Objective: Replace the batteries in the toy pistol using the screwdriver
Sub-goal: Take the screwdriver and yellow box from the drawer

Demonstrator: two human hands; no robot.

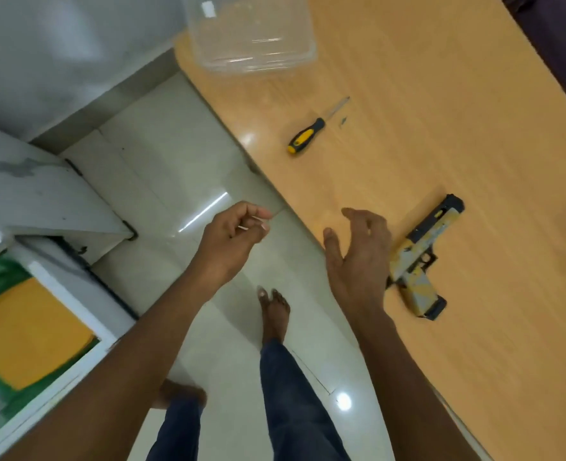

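Note:
A grey, yellow and black toy pistol (422, 257) lies flat on the wooden table (441, 128), muzzle pointing away. My right hand (358, 257) hovers just left of it at the table's edge, fingers spread and relaxed, holding nothing. My left hand (231, 234) hangs over the floor left of the table, fingers loosely curled, with nothing visibly held. A screwdriver (308, 134) with a yellow and black handle lies further back on the table, and a tiny dark piece (343, 121) sits beside its shaft.
A clear plastic container (251, 38) stands at the table's far left corner. The table's edge runs diagonally past my legs and bare feet on a glossy tiled floor (175, 161). White furniture (42, 194) with a yellow and green surface stands at left.

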